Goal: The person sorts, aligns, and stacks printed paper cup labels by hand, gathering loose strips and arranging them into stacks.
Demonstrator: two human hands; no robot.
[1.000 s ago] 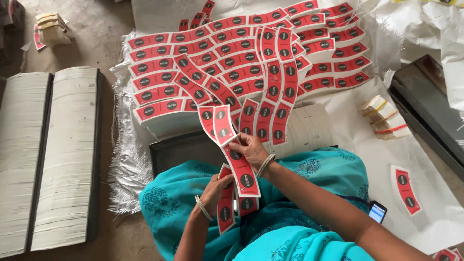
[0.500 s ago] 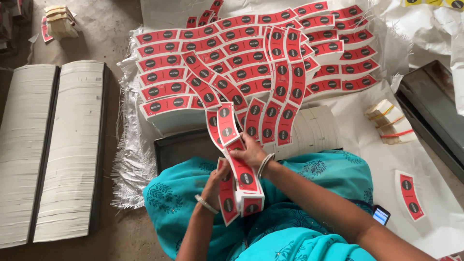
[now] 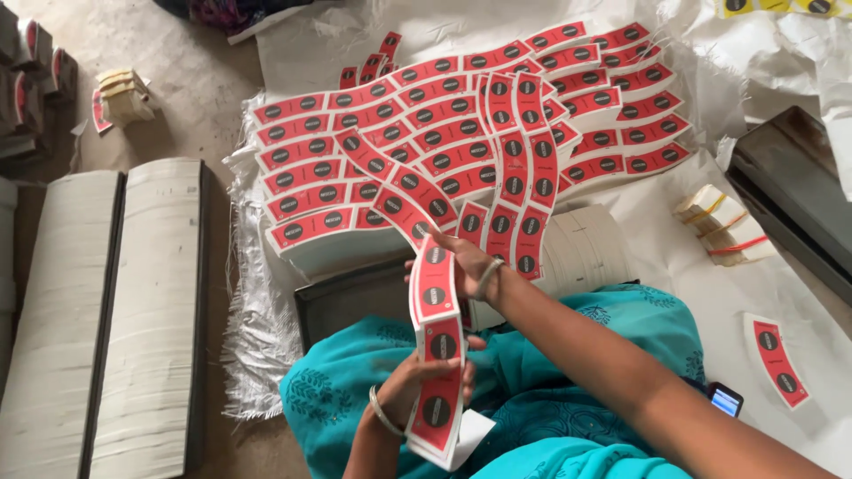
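Note:
My left hand (image 3: 424, 380) grips a thick stack of red curved paper blanks (image 3: 439, 404) with black round marks, held upright over my teal-clothed lap. My right hand (image 3: 464, 263) reaches forward and pinches the top red blank (image 3: 433, 282) of that stack, lifting it toward the floor layout. Just beyond my fingers many red blanks (image 3: 461, 146) lie in overlapping rows and fanned columns on white sheeting (image 3: 621, 257). Both wrists wear bangles.
Two tall white paper stacks (image 3: 106, 310) lie at the left. A dark tray (image 3: 351, 297) sits before my knees. Banded cream bundles (image 3: 719, 222), a lone red blank (image 3: 778, 362), a phone (image 3: 725, 399) and a dark box (image 3: 790, 191) are at the right.
The view has shifted right and down. My right hand has risen and moved forward with the top blank, and my left hand has dropped lower with the stack.

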